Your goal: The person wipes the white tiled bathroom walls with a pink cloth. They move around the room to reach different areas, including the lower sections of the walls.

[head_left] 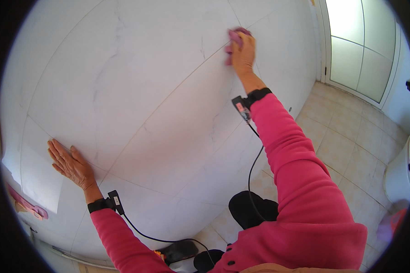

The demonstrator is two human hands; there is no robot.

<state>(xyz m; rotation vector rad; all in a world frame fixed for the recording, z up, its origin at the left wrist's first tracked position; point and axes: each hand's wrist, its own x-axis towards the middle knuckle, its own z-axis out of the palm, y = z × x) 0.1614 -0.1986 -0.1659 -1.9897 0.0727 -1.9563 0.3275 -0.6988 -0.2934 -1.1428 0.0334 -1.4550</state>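
A pink-purple cloth point(236, 38) is bunched under my right hand point(244, 53), which presses it against the white tiled wall point(168, 82) toward the top of the view. Part of the cloth sticks out to the left of the fingers. Lower down at the left, my left hand point(73, 167) lies flat on the same wall, fingers stretched out and nothing in it. Each wrist wears a black strap with a small device and a cable. The wall has marble-like veins and thin joint lines.
A door point(362, 48) with frosted panes stands at the upper right. Beige tiles cover the floor point(341, 136). At the right edge is a white rounded fixture point(400, 173), with a purple-red object point(392, 225) below it. A pink strip-shaped object point(29, 204) is at the lower left.
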